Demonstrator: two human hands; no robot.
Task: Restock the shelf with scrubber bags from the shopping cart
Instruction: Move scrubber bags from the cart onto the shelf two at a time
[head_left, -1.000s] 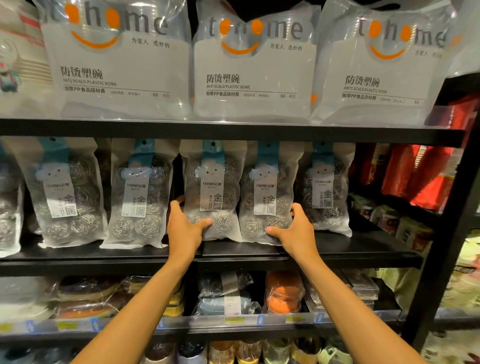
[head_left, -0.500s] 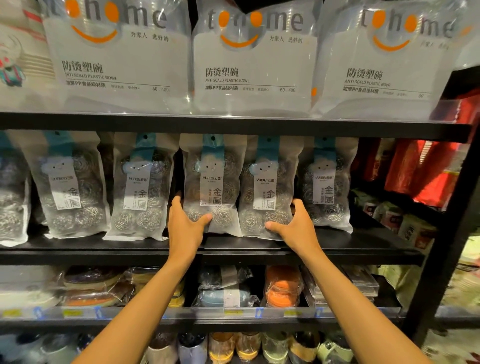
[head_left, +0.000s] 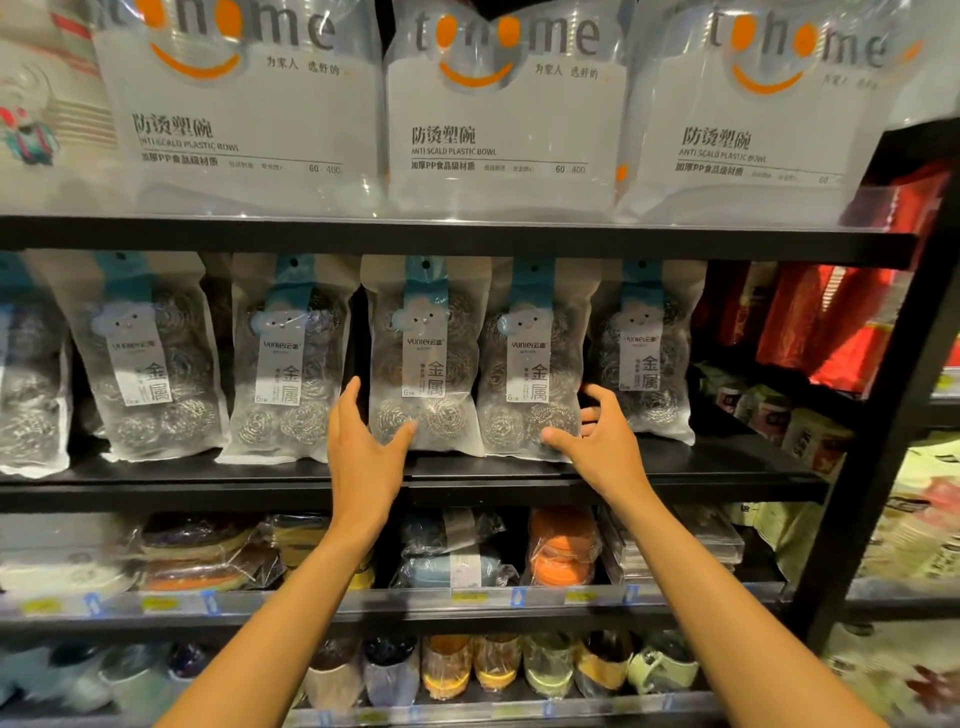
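Note:
Several clear scrubber bags of steel-wool balls stand in a row on the black middle shelf (head_left: 727, 467). My left hand (head_left: 363, 452) lies along the left edge of the centre bag (head_left: 426, 353), fingers straight and thumb touching its lower front. My right hand (head_left: 597, 447) is at the right edge of the neighbouring bag (head_left: 530, 358), thumb on its lower front, fingers spread and loosely bent between it and the rightmost bag (head_left: 644, 353). Further scrubber bags (head_left: 291, 358) stand to the left. The shopping cart is out of view.
Large "anti scald plastic bowl" packs (head_left: 498, 130) fill the shelf above. Sponges and wrapped cloths (head_left: 561, 551) lie on the shelf below, small bottles (head_left: 493, 670) lower still. A black upright post (head_left: 883, 415) borders the right side, with red packs (head_left: 831, 322) beyond it.
My right hand's fingers have loosened and spread away from the side of the bag. My left hand keeps its place at the centre bag's left edge. The two middle bags stand upright.

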